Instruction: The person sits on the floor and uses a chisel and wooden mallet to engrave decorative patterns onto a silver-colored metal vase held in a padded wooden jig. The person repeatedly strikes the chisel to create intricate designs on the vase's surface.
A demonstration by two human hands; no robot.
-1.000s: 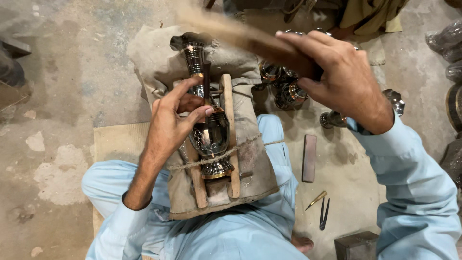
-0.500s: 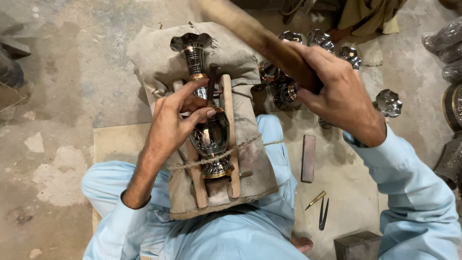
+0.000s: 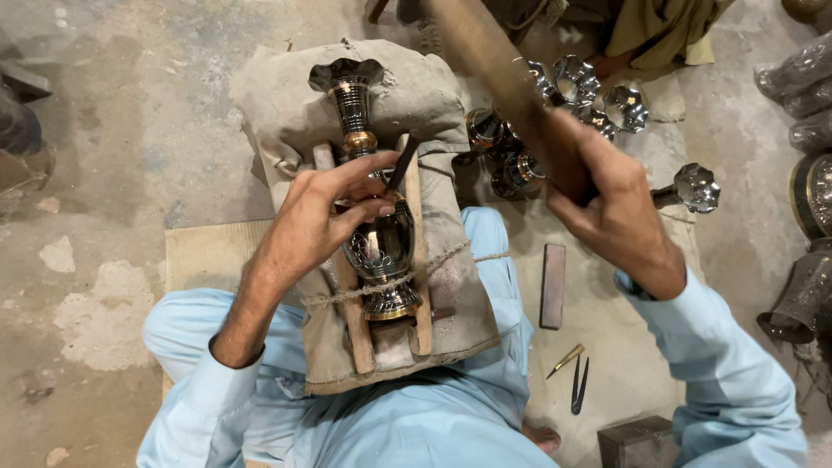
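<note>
A dark polished metal vase [image 3: 379,247] with a fluted mouth and a brass ring lies on a stuffed cloth cushion [image 3: 433,113] across my lap. Two wooden strips [image 3: 416,260] flank the vase and a string ties it down. My left hand [image 3: 325,217] rests on the vase's neck and pinches a thin dark metal tool [image 3: 401,165] against it. My right hand [image 3: 607,208] is raised to the right, shut on a thick wooden stick [image 3: 490,61] that slants up and left over the cushion.
More dark metal vases [image 3: 576,82] lie on the floor beyond the cushion, and another [image 3: 693,186] lies beside my right wrist. A flat dark bar [image 3: 552,286], small pointed tools [image 3: 572,373] and a metal box [image 3: 637,442] sit at my right. Metalware [image 3: 810,260] lines the right edge.
My right hand has swung the wooden stick from nearly level to a steeper upward slant and moved down and right. My left hand stays on the vase with the thin tool.
</note>
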